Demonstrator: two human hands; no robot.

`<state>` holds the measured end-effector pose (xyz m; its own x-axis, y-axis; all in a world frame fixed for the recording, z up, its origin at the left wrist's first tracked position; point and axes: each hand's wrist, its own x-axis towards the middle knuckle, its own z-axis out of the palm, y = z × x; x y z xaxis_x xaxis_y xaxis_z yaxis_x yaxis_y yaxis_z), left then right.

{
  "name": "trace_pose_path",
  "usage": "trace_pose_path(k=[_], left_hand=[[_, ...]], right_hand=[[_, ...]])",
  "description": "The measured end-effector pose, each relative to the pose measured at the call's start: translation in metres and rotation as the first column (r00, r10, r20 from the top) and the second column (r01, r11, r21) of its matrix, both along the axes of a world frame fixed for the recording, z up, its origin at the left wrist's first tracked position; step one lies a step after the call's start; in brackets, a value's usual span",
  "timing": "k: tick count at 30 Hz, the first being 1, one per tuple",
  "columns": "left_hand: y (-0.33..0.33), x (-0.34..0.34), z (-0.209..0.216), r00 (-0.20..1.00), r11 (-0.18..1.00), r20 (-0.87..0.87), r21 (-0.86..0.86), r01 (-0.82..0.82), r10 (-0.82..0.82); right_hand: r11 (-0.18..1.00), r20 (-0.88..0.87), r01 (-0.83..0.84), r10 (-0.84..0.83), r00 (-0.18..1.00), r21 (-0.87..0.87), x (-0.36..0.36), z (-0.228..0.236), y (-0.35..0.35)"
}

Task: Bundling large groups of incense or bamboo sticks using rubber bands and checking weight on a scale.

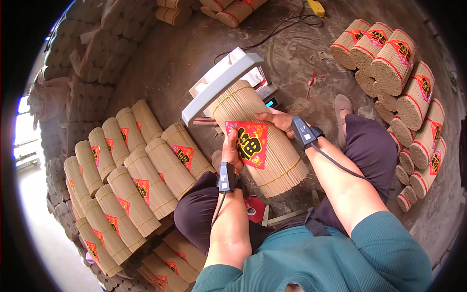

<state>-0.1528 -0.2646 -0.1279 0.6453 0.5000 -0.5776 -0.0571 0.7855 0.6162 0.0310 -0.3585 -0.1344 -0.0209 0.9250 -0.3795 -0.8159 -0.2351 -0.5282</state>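
Note:
A thick bundle of thin tan sticks (pixel 280 163) lies tilted between my two hands. Yellow ties circle it near both ends, and a red diamond label (pixel 260 134) with black and gold print sits on its side. My left hand (pixel 232 152) is wrapped on its left side by the label. On the right side, my right hand (pixel 279 121) grips it with the thumb on top; the other fingers are mostly hidden. The bundle's far end reaches under the grey arched bar (pixel 221 88) of a white machine (pixel 255 75), which has a small lit display (pixel 271 103).
Rows of similar bundles (pixel 141 182) are stacked at my left. Red-tied bundles (pixel 396 61) form a pile at the right. A black cable (pixel 277 31) crosses the floor near a yellow object (pixel 316 8). A red round-holed object (pixel 255 211) is between my knees.

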Motion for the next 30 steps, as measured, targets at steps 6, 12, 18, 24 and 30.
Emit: trace_pose_path(k=[6, 12, 18, 24, 30], left_hand=[[0.001, -0.004, -0.007, 0.999, 1.0, 0.04, -0.023, 0.017, -0.016], [-0.001, -0.003, -0.013, 0.998, 0.999, 0.044, -0.008, 0.034, -0.034], [-0.001, -0.003, -0.012, 0.998, 0.998, 0.021, 0.022, 0.053, -0.054], [0.003, 0.001, -0.011, 0.998, 0.998, 0.018, 0.018, 0.058, -0.058], [0.006, 0.002, -0.011, 0.995, 0.996, 0.043, 0.035, 0.085, -0.087]], right_hand=[[1.0, -0.002, -0.026, 0.026, 1.0, -0.003, -0.001, -0.001, 0.001], [0.998, 0.017, 0.011, -0.01, 1.0, -0.068, -0.004, 0.0, -0.003], [0.99, 0.027, -0.019, 0.023, 0.999, -0.138, -0.004, -0.006, -0.005], [0.978, 0.183, -0.087, 0.122, 0.976, -0.189, -0.005, 0.011, -0.009], [0.969, 0.285, -0.154, 0.206, 0.936, -0.194, -0.012, 0.002, -0.033]])
